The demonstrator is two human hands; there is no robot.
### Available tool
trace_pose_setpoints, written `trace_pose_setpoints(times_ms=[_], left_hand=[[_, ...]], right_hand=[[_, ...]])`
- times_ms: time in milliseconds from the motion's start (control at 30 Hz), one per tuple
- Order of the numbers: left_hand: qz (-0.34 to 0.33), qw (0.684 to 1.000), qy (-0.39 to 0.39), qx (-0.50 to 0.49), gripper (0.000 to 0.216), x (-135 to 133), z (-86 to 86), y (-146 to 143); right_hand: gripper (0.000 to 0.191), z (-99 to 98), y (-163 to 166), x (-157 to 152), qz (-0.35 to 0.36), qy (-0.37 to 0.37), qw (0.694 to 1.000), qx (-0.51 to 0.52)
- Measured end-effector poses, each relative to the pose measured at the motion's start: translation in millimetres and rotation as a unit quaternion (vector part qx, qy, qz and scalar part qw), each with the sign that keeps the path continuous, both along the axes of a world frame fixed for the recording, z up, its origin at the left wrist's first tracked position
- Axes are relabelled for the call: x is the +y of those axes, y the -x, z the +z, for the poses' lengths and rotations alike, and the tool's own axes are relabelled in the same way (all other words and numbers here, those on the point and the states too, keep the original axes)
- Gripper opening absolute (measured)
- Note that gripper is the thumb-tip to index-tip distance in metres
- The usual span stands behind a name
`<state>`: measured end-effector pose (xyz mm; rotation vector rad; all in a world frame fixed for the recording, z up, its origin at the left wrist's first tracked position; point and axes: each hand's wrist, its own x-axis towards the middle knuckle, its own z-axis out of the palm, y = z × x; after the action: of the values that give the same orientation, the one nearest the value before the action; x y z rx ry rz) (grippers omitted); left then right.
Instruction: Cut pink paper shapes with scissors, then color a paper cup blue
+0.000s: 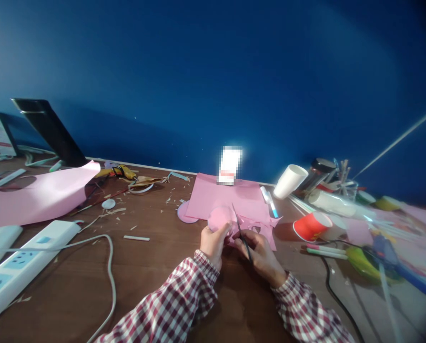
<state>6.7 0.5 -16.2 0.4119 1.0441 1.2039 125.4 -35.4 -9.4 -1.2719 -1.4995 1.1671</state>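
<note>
Your left hand [213, 243] pinches a pink paper disc [219, 216] between thumb and fingers; the pink sheet [216, 193] lies at twelve o'clock. Your right hand's [258, 252] fingers close around a dark, slim cutting tool [248, 248], its blade at the disc's three o'clock. The step appears to be edge-trimming; the next move calls for a steady disc, turned gradually along the blade.

a blue wall [213, 81] rises behind the brown table [141, 271]. on the left lies a white power strip [27, 262], a pale cable [112, 247] looping beside it; farther back, a black slab [54, 136] slants near the wall. a white disc [108, 204] lies among scraps [119, 210]. on the right are a white cup [290, 181], a red cup [310, 226], a black-lidded jar [319, 172] and a dark cord [328, 281].
</note>
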Motion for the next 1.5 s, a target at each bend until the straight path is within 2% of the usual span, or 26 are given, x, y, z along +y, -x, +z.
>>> trace_pose_setpoints(times_ms=[300, 733, 1033, 1500], left_hand=[[-0.005, 1.0, -0.023, -0.006, 0.033, -1, 0.4, 0], [0.004, 1.0, -0.019, -0.008, 0.03, 1, -1.8, 1], [0.012, 1.0, -0.011, -0.003, 0.024, 0, 4.9, 1], [0.012, 1.0, -0.008, -0.006, 0.023, 0, 5.9, 3]], right_hand=[[0.021, 0.3, -1, 0, -0.005, -0.015, 1.0, -0.014], [0.021, 6.0, -1, -1, -0.005, 0.0, 1.0, -0.031], [0.019, 11.2, 0, -2, -0.009, 0.005, 1.0, -0.029], [0.016, 10.9, 0, -2, -0.007, -0.01, 1.0, -0.027]])
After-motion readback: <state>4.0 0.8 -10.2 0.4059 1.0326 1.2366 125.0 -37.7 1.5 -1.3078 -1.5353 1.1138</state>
